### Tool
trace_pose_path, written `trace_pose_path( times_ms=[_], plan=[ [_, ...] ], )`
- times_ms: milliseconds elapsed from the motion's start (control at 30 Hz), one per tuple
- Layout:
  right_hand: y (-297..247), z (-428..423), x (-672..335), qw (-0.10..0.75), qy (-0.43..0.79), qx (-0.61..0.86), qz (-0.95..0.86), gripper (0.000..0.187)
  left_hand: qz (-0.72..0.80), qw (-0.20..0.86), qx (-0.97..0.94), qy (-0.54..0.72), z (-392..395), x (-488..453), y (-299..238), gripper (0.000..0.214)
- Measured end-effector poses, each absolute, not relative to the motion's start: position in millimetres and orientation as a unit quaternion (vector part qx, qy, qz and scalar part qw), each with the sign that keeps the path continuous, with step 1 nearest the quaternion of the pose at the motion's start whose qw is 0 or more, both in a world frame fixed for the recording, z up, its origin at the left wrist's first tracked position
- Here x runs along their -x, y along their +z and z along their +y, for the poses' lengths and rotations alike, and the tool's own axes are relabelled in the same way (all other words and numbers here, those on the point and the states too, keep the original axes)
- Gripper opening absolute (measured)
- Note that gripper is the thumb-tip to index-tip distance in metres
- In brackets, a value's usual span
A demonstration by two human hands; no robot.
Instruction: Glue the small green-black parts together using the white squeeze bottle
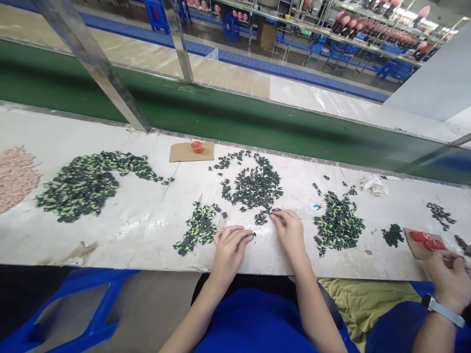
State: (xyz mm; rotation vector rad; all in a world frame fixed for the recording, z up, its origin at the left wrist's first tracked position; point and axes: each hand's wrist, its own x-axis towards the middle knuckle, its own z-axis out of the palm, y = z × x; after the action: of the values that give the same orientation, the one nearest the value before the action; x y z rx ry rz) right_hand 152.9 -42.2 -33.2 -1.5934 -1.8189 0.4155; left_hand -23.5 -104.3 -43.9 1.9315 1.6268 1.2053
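Both hands at white table, left pinching small piece, right at dark pieces

Left hand (231, 243): thumb and fingers together at the tips, clamped on a black-and-green piece (253, 235), held just above or on the white table (140, 245); can't tell which. Right hand (292, 234): thumb and index tips close together at a dark piece (275, 210); can't tell whether they grip it. That piece is at the near edge of the central dark pile (257, 185), beside a small dark cluster (261, 217).

Left of the left hand, near it: small black-and-green heap (198, 226). Farther left: large black-and-green heap (79, 189), then pink pile (16, 176) at frame edge. Behind: red cup (196, 147) on cardboard (179, 153). Right of the right hand, apart from it: another black-and-green heap (337, 226), crumpled white tissue (374, 185) behind it. Far right: co-worker's hand (447, 277), watch on wrist, beside red tubs (419, 236) on a second cardboard piece (414, 249); its grip unclear. Green belt (221, 115) runs along the table's far side.
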Motion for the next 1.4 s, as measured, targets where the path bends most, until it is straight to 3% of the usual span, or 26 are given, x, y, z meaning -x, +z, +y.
trace_pose_path(
  times_ms=[633,767,900,1067,1400],
  plan=[
    [-28.5,-42.0,-151.4,0.321,0.162,0.603,-0.712,0.021,0.581,0.194,-0.661,0.434,-101.8,23.8,-38.8,0.012],
    [-25.5,-47.7,-152.3,0.395,0.263,0.594,-0.650,0.021,0.580,0.201,-0.657,0.438,-100.0,23.4,-31.9,0.013],
    [-17.6,-55.7,-152.3,0.451,0.413,0.569,-0.550,0.035,0.575,0.216,-0.650,0.448,-96.2,21.1,-25.4,0.014],
    [-9.1,-63.9,-150.2,0.465,0.532,0.503,-0.497,0.025,0.567,0.238,-0.632,0.471,-93.1,17.2,-19.9,0.014],
    [-3.7,-74.0,-140.0,0.518,0.555,0.466,-0.455,0.019,0.546,0.248,-0.628,0.496,-96.7,11.7,-3.4,0.014]
  ],
)
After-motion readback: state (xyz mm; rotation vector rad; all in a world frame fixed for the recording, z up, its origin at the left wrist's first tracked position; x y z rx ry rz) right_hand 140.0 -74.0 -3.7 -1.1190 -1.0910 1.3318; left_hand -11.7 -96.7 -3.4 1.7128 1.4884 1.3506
